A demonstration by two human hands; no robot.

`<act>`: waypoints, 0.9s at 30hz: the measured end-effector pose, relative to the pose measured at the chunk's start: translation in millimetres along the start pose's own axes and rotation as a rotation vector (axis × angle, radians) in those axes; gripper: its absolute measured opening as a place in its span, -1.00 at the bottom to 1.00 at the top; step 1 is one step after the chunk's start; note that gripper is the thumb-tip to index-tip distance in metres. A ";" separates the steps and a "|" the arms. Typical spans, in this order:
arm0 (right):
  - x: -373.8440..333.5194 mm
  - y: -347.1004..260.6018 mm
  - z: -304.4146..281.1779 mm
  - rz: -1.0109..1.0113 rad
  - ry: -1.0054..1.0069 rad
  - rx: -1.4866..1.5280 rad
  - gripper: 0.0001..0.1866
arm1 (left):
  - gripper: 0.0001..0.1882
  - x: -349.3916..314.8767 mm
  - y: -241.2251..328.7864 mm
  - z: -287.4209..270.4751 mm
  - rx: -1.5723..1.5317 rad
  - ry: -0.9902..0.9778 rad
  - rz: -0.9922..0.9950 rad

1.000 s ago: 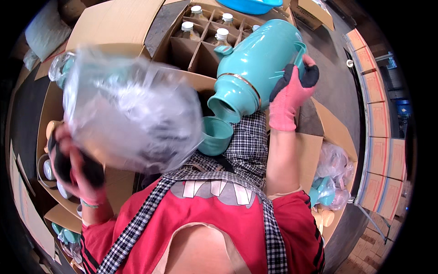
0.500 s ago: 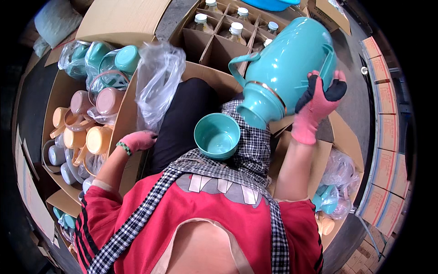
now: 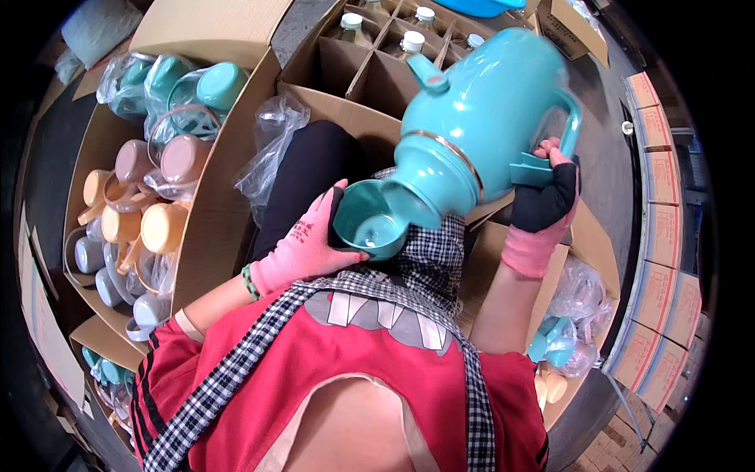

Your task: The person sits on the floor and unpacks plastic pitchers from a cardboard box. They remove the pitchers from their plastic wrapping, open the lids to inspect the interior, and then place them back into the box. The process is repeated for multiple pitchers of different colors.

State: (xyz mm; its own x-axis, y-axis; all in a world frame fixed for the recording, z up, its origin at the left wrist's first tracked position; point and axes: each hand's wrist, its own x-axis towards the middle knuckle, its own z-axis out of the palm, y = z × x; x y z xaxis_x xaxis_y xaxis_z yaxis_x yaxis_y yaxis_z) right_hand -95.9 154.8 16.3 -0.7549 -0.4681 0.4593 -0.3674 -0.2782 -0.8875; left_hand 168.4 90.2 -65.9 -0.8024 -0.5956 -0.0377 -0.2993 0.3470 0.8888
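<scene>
A glossy teal vacuum flask (image 3: pixel 472 102) hangs tilted over my lap, its open mouth toward the lower left. My right hand (image 3: pixel 546 193), in a pink and black glove, is closed around the flask's side handle. My left hand (image 3: pixel 303 248), gloved alike, grips a teal cup (image 3: pixel 385 239) from its left side, thumb at the near edge. The cup sits on my checked apron (image 3: pixel 440 263), partly behind the flask's mouth, which reaches its rim in view; I cannot tell whether they touch. A crumpled clear plastic bag (image 3: pixel 271 145) lies beside my left knee.
On the left, an open carton (image 3: pixel 216 181) holds teal, pink, orange and grey flask parts. Ahead, a divided carton (image 3: pixel 338 67) holds bottles with white caps. Another open carton (image 3: pixel 594 236) with bagged parts stands at my right. Stacked cartons (image 3: pixel 657 220) line the far right.
My left hand has moved from the left carton's edge to grip the cup. The flask has come left and tilted, its mouth now over the cup. The plastic bag has sunk down.
</scene>
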 end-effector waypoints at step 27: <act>-60.7 -27.7 -1.7 0.413 0.000 0.852 -0.81 | -0.22 32.8 7.8 -24.2 -1.435 -0.340 -0.297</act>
State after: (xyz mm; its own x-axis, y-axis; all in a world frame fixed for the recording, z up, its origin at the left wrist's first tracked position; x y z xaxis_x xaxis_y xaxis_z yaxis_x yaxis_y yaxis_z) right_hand -40.8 192.4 13.0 -0.7367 -0.6663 0.1149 0.4494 -0.6095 -0.6531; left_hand 152.2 55.8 -49.2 -0.9435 -0.2529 -0.2143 0.1158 -0.8572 0.5019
